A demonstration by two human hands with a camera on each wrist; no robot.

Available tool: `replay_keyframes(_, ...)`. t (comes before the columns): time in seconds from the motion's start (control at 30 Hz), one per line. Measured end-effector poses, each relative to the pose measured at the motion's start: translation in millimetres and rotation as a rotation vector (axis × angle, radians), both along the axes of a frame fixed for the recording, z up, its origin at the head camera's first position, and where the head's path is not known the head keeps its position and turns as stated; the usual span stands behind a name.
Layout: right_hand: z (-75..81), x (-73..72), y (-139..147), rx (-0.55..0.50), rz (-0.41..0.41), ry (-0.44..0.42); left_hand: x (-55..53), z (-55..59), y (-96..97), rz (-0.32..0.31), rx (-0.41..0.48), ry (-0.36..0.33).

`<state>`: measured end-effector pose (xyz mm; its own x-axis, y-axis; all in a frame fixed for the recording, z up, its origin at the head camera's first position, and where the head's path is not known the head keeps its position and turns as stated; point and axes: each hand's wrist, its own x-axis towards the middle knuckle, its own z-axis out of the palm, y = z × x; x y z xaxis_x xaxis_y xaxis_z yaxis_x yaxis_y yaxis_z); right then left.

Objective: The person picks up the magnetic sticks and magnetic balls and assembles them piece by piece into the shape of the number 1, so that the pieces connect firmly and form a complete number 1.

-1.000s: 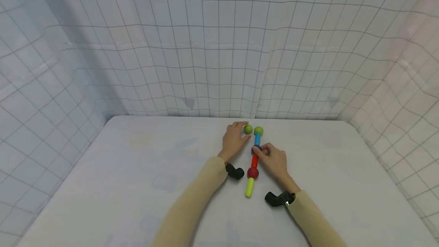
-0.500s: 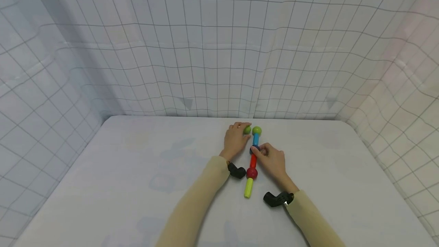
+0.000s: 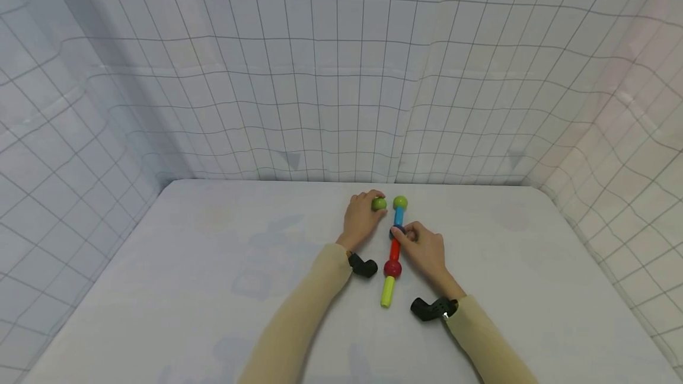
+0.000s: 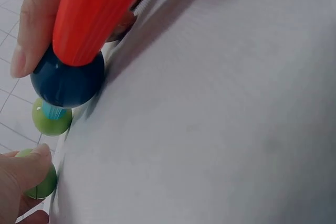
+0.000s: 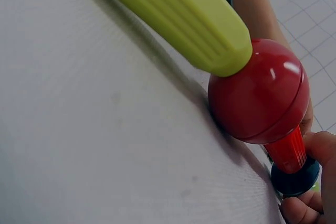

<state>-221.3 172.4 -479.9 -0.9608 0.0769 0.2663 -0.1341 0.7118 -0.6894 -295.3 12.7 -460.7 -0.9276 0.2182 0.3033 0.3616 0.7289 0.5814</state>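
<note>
My left hand (image 3: 360,218) pinches a loose green ball (image 3: 379,204) between thumb and fingers at the far side of the table. In the left wrist view, the thumb lies across that ball. My right hand (image 3: 427,252) grips a dark blue ball (image 4: 65,85) partway along a chain of rods and balls. From far to near, the chain runs: a second green ball (image 3: 400,202), a light blue rod (image 3: 399,216), the dark blue ball, a red rod (image 3: 395,249), a red ball (image 5: 260,93) and a yellow-green rod (image 3: 388,293). A gap separates the two green balls.
The chain lies on a white table (image 3: 213,265). White grid-patterned sheeting (image 3: 341,76) rises behind the table and along both sides. Dark wrist cameras (image 3: 364,266) are strapped to both wrists.
My left hand has closed round the loose green ball and shifted it slightly left, away from the chain. My right hand and the chain have stayed nearly still.
</note>
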Motion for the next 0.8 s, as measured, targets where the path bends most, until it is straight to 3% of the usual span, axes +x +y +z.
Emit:
replay_keyframes(0.47,0.9,0.7,-2.1,0.010,-0.002,-0.018,8.9,-7.2,-15.7,0.029,0.161,-0.033)
replay_keyframes(0.67,1.7,0.6,-2.5,-0.004,-0.003,-0.015,13.6,-8.8,-22.5,0.003,0.221,0.008)
replay_keyframes(0.8,1.7,0.6,-2.5,-0.011,-0.001,-0.017,19.7,-8.4,-26.7,-0.010,0.262,0.000)
